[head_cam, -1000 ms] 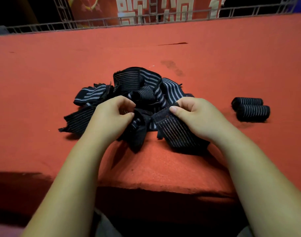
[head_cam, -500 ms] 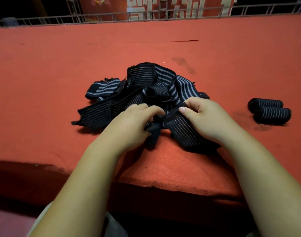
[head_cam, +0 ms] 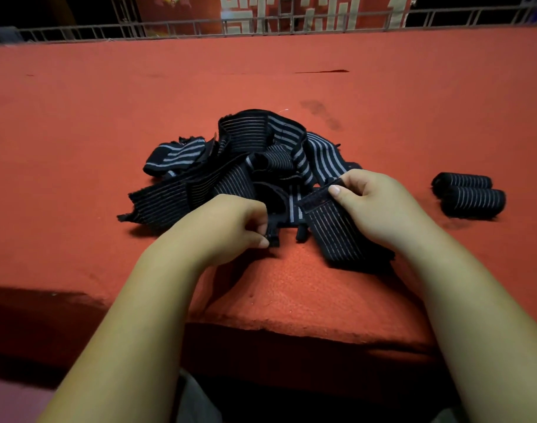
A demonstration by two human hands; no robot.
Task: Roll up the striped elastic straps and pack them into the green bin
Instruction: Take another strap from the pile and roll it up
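While both forearms crossed the near edge of the table (head_cam: 291,300), the left hand (head_cam: 230,221) sat closest to the person, its fingers (head_cam: 256,228) curled and pinching a narrow dark strap end (head_cam: 273,232) at the front of the pile. Just to its right, the right hand (head_cam: 377,209) gripped the flat strap (head_cam: 337,236), with the thumb pressed on its plain dark far end and the other fingers curled over the far side, so both hands were clamped on cloth. That flat strap lay on the table with its long axis running from the thumb back towards the person and rightward, its near part passing beneath the right wrist. The right hand was plainly the nearer one to it, and any rolling would probably start under that thumb and travel along the stripes towards the table's edge. Whether the left hand's piece belonged to the same strap could not be told. Beyond the hands, the tangled pile of striped straps (head_cam: 261,154) touched both held pieces. Well apart to the right, two rolled straps (head_cam: 468,196) lay side by side and touching. Bare red cloth lay between them and the pile, and there was wide room farther out, up to the metal railing (head_cam: 200,25). No green bin was in view.
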